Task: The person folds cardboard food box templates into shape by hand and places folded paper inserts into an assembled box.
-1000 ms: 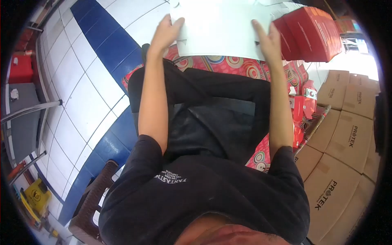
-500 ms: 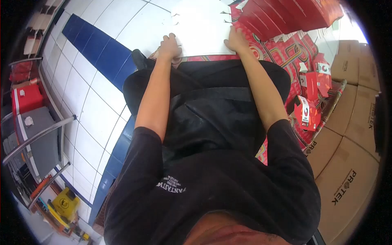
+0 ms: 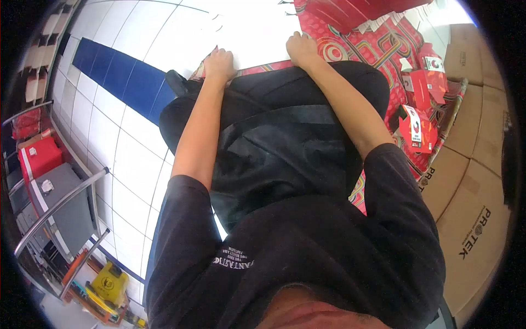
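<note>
A large white sheet (image 3: 257, 33), which looks like flat card with small cut slits, lies in front of my crossed legs. Glare washes out much of its surface. My left hand (image 3: 220, 64) is closed at its near left corner, fingers curled. At the near right corner, my right hand (image 3: 302, 49) grips the edge with bent fingers. Both thumbs and the sheet's underside are hard to make out. Beneath the sheet shows a red patterned mat (image 3: 361, 52).
Red printed card pieces (image 3: 350, 11) are stacked beyond my right hand. Small red boxes (image 3: 417, 129) lie on the mat at right, beside large brown cartons (image 3: 466, 214). To the left are white floor tiles (image 3: 98, 120) and a metal-railed trolley (image 3: 66, 203).
The sheet, hands and mat appear higher in view as the camera has tilted. Both hands stay at the sheet's near corners, and the right hand's fingers look more curled.
</note>
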A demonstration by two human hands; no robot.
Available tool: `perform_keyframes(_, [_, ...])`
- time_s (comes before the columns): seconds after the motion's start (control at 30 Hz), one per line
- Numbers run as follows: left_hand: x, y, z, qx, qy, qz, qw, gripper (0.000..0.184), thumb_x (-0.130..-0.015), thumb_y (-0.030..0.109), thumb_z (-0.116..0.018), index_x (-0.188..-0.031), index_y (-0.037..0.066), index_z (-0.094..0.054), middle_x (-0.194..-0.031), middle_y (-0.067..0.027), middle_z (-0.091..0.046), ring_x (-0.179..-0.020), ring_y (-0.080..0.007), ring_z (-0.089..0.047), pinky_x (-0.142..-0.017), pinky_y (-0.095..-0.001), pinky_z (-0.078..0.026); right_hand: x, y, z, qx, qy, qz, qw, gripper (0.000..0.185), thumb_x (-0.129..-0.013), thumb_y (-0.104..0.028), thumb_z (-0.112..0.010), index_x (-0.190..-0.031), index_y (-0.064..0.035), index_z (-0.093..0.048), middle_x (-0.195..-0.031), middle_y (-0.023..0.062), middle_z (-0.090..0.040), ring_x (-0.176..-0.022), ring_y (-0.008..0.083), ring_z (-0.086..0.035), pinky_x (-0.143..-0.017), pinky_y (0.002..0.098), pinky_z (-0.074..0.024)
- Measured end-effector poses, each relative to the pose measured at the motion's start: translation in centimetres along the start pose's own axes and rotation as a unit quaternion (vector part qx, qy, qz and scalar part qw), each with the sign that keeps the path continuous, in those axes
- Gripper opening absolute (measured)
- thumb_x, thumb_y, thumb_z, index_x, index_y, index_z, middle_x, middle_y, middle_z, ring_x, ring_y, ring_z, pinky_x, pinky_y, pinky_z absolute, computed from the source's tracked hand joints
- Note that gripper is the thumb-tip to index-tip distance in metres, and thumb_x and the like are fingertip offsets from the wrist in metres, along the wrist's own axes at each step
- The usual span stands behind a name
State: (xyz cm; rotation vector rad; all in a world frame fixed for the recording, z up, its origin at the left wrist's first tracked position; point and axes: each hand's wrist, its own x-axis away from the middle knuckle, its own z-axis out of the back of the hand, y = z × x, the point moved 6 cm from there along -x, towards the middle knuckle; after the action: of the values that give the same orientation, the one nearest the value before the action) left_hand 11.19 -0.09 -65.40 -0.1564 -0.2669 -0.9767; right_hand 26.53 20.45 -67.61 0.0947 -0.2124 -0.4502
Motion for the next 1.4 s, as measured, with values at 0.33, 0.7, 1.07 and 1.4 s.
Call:
perform_keyframes(0.33, [-0.2,-0.5,-0.6,-0.006,0.036,-0.004,0.999,0.035,-0.084,0.022,-0.076,-0.116,0.008,-0.076,-0.127,-0.0154,-0.073,-0.125,-0.0359,-0.069,-0.098,-0.0524,-0.061,0.3,0.7,2.0,-0.038,-0.007,-0.029,0.999,0.022,-0.097,-0.012,-0.069,-0.114,-0.0061,-0.083,-0.134,0.0184,-0.07,-0.121,0.0369,-0.073,-0.091,0.0513,-0.0647])
perform_keyframes(0.7, [-0.7,-1.3,-0.3,0.016,0.068,0.007,0.998,0.032,-0.091,0.026,-0.076,-0.12,0.013,-0.077,-0.125,-0.0117,-0.072,-0.122,-0.0354,-0.069,-0.094,-0.0526,-0.062,-0.2,1.8,2.4,-0.118,-0.029,-0.037,0.992,0.029,-0.093,-0.007,-0.073,-0.121,-0.0047,-0.079,-0.139,0.0204,-0.067,-0.124,0.0396,-0.073,-0.1,0.0518,-0.0623])
perform_keyframes(1.07, [-1.3,-2.8,-2.3,0.104,0.072,0.004,0.992,0.049,-0.09,0.026,-0.08,-0.135,0.01,-0.069,-0.14,-0.0193,-0.06,-0.127,-0.0451,-0.064,-0.098,-0.0549,-0.061,-0.3,1.8,2.4,-0.159,-0.05,-0.031,0.986,0.06,-0.074,-0.027,-0.099,-0.124,-0.0024,-0.077,-0.146,0.0238,-0.06,-0.126,0.0451,-0.07,-0.104,0.0544,-0.0609])
perform_keyframes(1.4, [-2.9,-4.0,-4.0,0.208,0.064,0.049,0.975,0.058,-0.087,0.02,-0.08,-0.142,0.005,-0.066,-0.144,-0.0281,-0.055,-0.129,-0.0509,-0.061,-0.108,-0.0577,-0.055,-2.0,2.8,-0.6,-0.245,-0.027,-0.101,0.964,0.058,-0.077,-0.021,-0.092,-0.127,0.0019,-0.075,-0.146,0.0295,-0.055,-0.128,0.0493,-0.067,-0.107,0.0557,-0.0582])
